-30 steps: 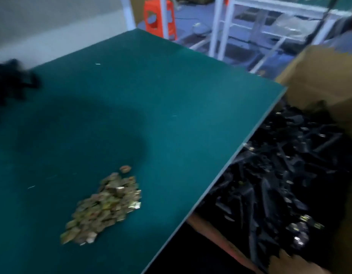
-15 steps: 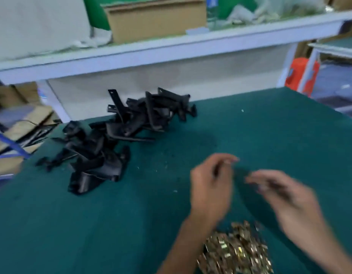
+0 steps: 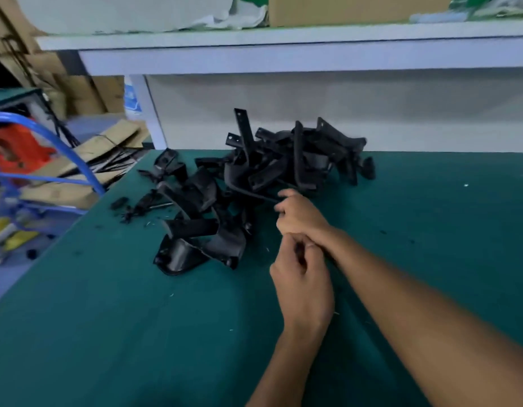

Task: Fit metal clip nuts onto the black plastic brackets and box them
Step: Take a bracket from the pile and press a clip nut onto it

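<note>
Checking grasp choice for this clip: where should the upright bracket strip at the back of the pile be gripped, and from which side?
Judging by its pose, pinch the upright strip near its free top end, coming from above. It rises clear of the bracket pile, while its lower part is tangled among other brackets.

Legible text: none; the blue-and-white label (image 3: pixel 132 96) behind the white table leg (image 3: pixel 148 113) is too blurred to read.
</note>
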### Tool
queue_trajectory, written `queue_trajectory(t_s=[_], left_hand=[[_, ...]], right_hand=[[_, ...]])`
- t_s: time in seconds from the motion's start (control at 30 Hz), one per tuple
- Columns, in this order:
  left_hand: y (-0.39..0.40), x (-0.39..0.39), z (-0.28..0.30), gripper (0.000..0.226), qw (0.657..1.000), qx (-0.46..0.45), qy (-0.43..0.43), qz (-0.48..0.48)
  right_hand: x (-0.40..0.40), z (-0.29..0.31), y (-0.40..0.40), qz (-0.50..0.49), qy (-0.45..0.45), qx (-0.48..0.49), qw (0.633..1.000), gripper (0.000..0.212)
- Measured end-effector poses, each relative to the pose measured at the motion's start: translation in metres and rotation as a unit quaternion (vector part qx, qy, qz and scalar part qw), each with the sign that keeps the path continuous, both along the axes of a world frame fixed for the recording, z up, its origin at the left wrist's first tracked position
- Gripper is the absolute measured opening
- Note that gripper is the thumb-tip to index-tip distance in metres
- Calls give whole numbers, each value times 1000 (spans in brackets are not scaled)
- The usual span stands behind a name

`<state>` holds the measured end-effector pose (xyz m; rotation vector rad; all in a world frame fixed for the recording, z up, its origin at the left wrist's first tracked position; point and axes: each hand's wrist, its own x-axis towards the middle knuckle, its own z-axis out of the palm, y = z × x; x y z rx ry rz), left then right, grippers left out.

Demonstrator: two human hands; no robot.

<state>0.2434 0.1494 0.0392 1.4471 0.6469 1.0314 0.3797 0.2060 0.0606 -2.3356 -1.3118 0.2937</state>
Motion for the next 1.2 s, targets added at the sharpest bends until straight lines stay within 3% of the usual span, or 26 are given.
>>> queue_trajectory(t_s=[0.1, 0.17, 0.23, 0.33, 0.43, 0.53, 0.6, 0.63, 0.73, 0.77, 0.87, 0.9, 0.93, 0.97, 1.03, 1.07, 1.1, 1.13, 1.2], left_hand=[[-1, -1, 0, 23, 1000, -3, 13, -9], [-3, -1, -1, 24, 1000, -15, 18, -16], [-3, -3, 2, 22, 1000, -22, 1, -17], [1, -5, 3, 12, 1000, -18, -22, -8], [5, -8, -1, 43, 996, -42, -36, -67], [1, -9, 2, 72, 980, -99, -65, -158], [2, -5, 8, 70, 948, -198, -121, -218], [-3, -3, 12, 66, 914, -265, -161, -260], [3, -6, 27, 49, 789, -387, -263, -397], [1, -9, 30, 50, 773, -396, -266, -419], [-9, -18, 27, 60, 765, -417, -266, -411], [-10, -21, 27, 59, 757, -429, -273, -409], [-11, -25, 27, 54, 743, -449, -280, -410], [-10, -27, 28, 47, 724, -471, -288, -414], [-9, -32, 28, 32, 709, -492, -279, -422], [-10, -33, 28, 27, 725, -478, -254, -425], [-12, -33, 28, 24, 748, -454, -221, -431], [-15, -32, 29, 22, 770, -427, -188, -436], [-20, -30, 28, 17, 795, -386, -132, -448]], right_hand=[[3, 0, 4, -45, 28, 31, 998, 40], [3, 7, -8, -93, 98, 143, 980, 32], [-3, 23, -26, -126, 207, 239, 940, 22], [-22, 45, -65, -130, 405, 291, 857, 18], [-42, 58, -111, -109, 527, 283, 794, 21], [-59, 60, -152, -128, 555, 269, 777, 27], [-66, 54, -173, -152, 574, 236, 769, 28], [-70, 52, -187, -155, 606, 213, 750, 30], [-86, 46, -206, -124, 736, 169, 644, 38], [-92, 41, -213, -118, 755, 180, 619, 39], [-110, 34, -227, -102, 788, 199, 573, 42], [-115, 34, -233, -91, 790, 194, 575, 42], [-119, 34, -241, -76, 776, 183, 599, 41], [-121, 34, -251, -65, 737, 171, 650, 39], [-125, 30, -276, -88, 571, 185, 795, 27], [-127, 26, -290, -130, 450, 215, 857, 19], [-128, 22, -305, -181, 332, 255, 890, 16], [-128, 15, -319, -234, 242, 293, 895, 19], [-130, -1, -341, -314, 171, 336, 871, 28]])
